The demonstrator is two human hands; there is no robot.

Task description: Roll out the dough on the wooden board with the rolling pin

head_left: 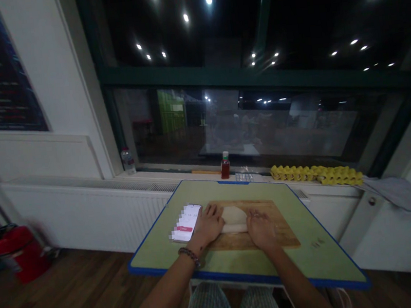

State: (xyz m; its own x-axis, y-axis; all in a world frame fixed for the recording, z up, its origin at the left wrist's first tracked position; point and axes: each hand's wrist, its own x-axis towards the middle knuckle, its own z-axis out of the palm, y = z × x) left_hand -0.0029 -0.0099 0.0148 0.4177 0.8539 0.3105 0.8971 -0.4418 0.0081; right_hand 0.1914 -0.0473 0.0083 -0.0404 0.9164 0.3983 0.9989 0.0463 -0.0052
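Note:
A round, flat piece of pale dough [234, 214] lies on a wooden board [279, 224]. Across its near side runs a pale bar-shaped roll [234, 228]; whether this is rolled-up dough or a rolling pin, I cannot tell. My left hand [212, 223] rests at the left end of the roll, fingers stretched forward and spread. At the right end lies my right hand [260, 227], its fingers pointing away from me and slightly bent. Both palms cover the roll's ends. A beaded bracelet [190, 256] circles my left wrist.
A lit phone [187, 223] lies left of the board on the green, blue-edged table [157, 249]. Behind, the window sill bears a red-brown sauce bottle [225, 166], yellow egg cartons [316, 175] and a plastic bottle [128, 161]. A red fire extinguisher [19, 254] stands on the floor at left.

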